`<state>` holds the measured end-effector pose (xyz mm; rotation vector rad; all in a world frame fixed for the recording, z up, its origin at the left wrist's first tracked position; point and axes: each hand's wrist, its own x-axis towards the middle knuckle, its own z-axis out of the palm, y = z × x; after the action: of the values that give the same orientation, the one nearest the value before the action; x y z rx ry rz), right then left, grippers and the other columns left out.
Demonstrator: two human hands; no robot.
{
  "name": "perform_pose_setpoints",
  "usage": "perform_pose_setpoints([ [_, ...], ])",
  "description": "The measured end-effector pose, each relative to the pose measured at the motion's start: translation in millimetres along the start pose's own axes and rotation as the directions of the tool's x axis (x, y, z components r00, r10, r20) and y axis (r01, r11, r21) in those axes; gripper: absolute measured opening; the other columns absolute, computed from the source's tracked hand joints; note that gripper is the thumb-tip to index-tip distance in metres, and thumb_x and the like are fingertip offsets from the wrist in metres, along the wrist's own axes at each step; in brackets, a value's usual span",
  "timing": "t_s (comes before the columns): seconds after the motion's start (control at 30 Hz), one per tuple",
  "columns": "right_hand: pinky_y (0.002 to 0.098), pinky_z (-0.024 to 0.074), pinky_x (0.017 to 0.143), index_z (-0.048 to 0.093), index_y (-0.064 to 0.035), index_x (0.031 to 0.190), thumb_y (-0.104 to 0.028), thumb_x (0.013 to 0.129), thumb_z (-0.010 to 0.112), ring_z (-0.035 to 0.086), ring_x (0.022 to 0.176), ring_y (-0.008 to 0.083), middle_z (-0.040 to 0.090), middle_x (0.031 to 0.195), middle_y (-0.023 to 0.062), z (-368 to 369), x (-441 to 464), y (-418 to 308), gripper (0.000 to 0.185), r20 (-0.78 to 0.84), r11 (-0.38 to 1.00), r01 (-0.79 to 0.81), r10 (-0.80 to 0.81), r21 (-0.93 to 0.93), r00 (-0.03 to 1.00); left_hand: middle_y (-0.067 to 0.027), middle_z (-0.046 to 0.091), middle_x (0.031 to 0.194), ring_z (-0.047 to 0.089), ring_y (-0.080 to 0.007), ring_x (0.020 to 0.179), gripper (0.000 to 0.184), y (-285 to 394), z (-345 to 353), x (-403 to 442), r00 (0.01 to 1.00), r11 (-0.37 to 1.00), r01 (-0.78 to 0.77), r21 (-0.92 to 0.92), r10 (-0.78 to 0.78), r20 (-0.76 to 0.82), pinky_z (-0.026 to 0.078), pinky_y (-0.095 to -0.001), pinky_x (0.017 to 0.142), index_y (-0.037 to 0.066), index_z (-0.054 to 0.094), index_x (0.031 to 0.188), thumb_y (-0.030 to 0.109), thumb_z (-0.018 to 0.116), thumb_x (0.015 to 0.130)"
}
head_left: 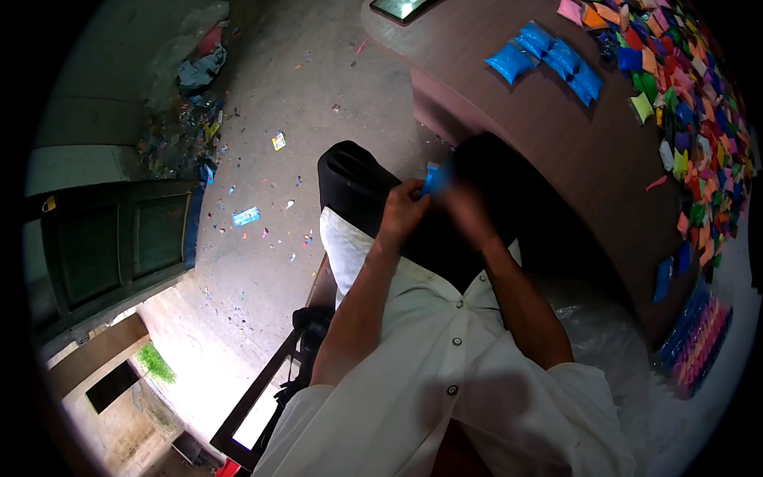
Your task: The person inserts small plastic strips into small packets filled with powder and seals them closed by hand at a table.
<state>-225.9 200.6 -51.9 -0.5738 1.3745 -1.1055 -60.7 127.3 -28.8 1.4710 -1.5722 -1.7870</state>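
Above my lap, my left hand [405,208] has its fingers closed on a small blue packet [431,180]. Close beside the packet on the right is my right hand [467,213], smeared by motion, so its fingers cannot be made out. On the brown table [548,135] to the right lie several blue pouches [563,57] in a group. A large heap of small coloured packets [691,103] covers the table's far right side.
Scraps and a blue wrapper [246,216] lie on the grey floor [318,87]. A green door [119,242] stands at the left. The curved table edge runs close to my right knee. Bundled coloured strips [699,342] lie at the lower right.
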Motion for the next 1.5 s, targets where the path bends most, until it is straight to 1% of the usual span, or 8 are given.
perform_pose_setpoints([
  [0.27, 0.0266, 0.0523, 0.072, 0.059, 0.0011, 0.135, -0.027, 0.094, 0.072, 0.063, 0.088, 0.0112, 0.067, 0.103, 0.005, -4, 1, 10, 0.051, -0.059, 0.998, -0.016, 0.02, 0.066, 0.998, -0.0111, 0.076, 0.098, 0.069, -0.0133, 0.087, 0.044, 19, 0, -7, 0.997, 0.998, 0.065, -0.012, -0.065, 0.029, 0.055, -0.028, 0.077, -0.003, 0.07, 0.121, 0.02, 0.079, 0.085],
  [0.47, 0.0257, 0.0502, 0.07, 0.067, -0.0038, 0.122, -0.028, 0.095, 0.07, 0.062, 0.085, 0.0111, 0.067, 0.1, 0.0024, -1, -2, 2, 0.037, -0.032, 0.995, 0.069, -0.067, 0.078, 0.997, -0.0098, 0.075, 0.092, 0.067, -0.0144, 0.082, 0.034, 13, -1, -7, 1.0, 1.0, 0.019, -0.014, -0.019, 0.023, 0.054, -0.0299, 0.075, 0.001, 0.073, 0.117, 0.021, 0.076, 0.09],
  [0.8, 0.0258, 0.05, 0.076, 0.069, -0.0048, 0.127, -0.028, 0.097, 0.07, 0.061, 0.088, 0.0102, 0.068, 0.103, 0.0017, 3, -6, 1, 0.038, -0.091, 0.991, 0.131, -0.133, -0.029, 0.987, -0.0111, 0.075, 0.095, 0.066, -0.0149, 0.087, 0.037, 25, -1, -11, 0.996, 0.996, 0.075, -0.05, -0.072, 0.051, 0.052, -0.0307, 0.08, -0.001, 0.073, 0.114, 0.026, 0.077, 0.089],
  [0.97, 0.0263, 0.051, 0.077, 0.069, -0.0039, 0.125, -0.027, 0.097, 0.07, 0.062, 0.087, 0.0106, 0.068, 0.102, 0.0022, -2, -3, 8, 0.036, -0.033, 0.974, 0.175, -0.181, -0.142, 0.983, -0.0098, 0.074, 0.094, 0.065, -0.0148, 0.085, 0.033, 17, -3, -8, 0.998, 0.995, 0.044, -0.094, -0.039, 0.058, 0.052, -0.0298, 0.079, -0.001, 0.074, 0.11, 0.024, 0.077, 0.089],
  [1.1, 0.027, 0.0519, 0.079, 0.069, -0.0033, 0.123, -0.027, 0.097, 0.069, 0.063, 0.088, 0.0113, 0.068, 0.102, 0.003, -3, -2, 11, 0.035, -0.008, 0.98, 0.173, -0.175, -0.101, 0.985, -0.0087, 0.074, 0.093, 0.065, -0.0141, 0.083, 0.031, 5, -1, -2, 0.999, 0.995, 0.001, -0.097, 0.003, 0.04, 0.051, -0.0292, 0.078, 0.0, 0.074, 0.109, 0.024, 0.076, 0.089],
  [1.17, 0.0271, 0.052, 0.079, 0.069, -0.0033, 0.123, -0.027, 0.097, 0.069, 0.064, 0.089, 0.0116, 0.069, 0.102, 0.0032, -3, -2, 9, 0.034, -0.019, 0.977, 0.202, -0.204, -0.061, 0.979, -0.0089, 0.074, 0.093, 0.065, -0.0142, 0.083, 0.032, 17, -4, -7, 0.992, 0.993, 0.099, -0.059, -0.094, 0.085, 0.051, -0.029, 0.078, -0.001, 0.075, 0.107, 0.025, 0.077, 0.089],
  [1.27, 0.0275, 0.0519, 0.082, 0.07, -0.0036, 0.123, -0.027, 0.097, 0.069, 0.064, 0.09, 0.0119, 0.069, 0.103, 0.0032, 0, -5, -2, 0.034, -0.09, 0.998, 0.051, -0.048, 0.029, 0.995, -0.009, 0.074, 0.092, 0.065, -0.0143, 0.084, 0.033, 29, -2, -13, 0.993, 0.989, 0.108, -0.099, -0.103, 0.058, 0.051, -0.0289, 0.078, -0.002, 0.074, 0.107, 0.026, 0.077, 0.09],
  [1.5, 0.0284, 0.0512, 0.087, 0.07, -0.0035, 0.122, -0.024, 0.097, 0.069, 0.063, 0.096, 0.0117, 0.07, 0.107, 0.0039, 4, -7, -8, 0.032, -0.079, 0.992, 0.056, -0.066, -0.115, 0.995, -0.008, 0.074, 0.091, 0.065, -0.0133, 0.083, 0.031, 25, -5, -11, 0.999, 0.998, 0.012, -0.063, -0.01, 0.033, 0.051, -0.029, 0.078, -0.002, 0.074, 0.108, 0.024, 0.075, 0.092],
])
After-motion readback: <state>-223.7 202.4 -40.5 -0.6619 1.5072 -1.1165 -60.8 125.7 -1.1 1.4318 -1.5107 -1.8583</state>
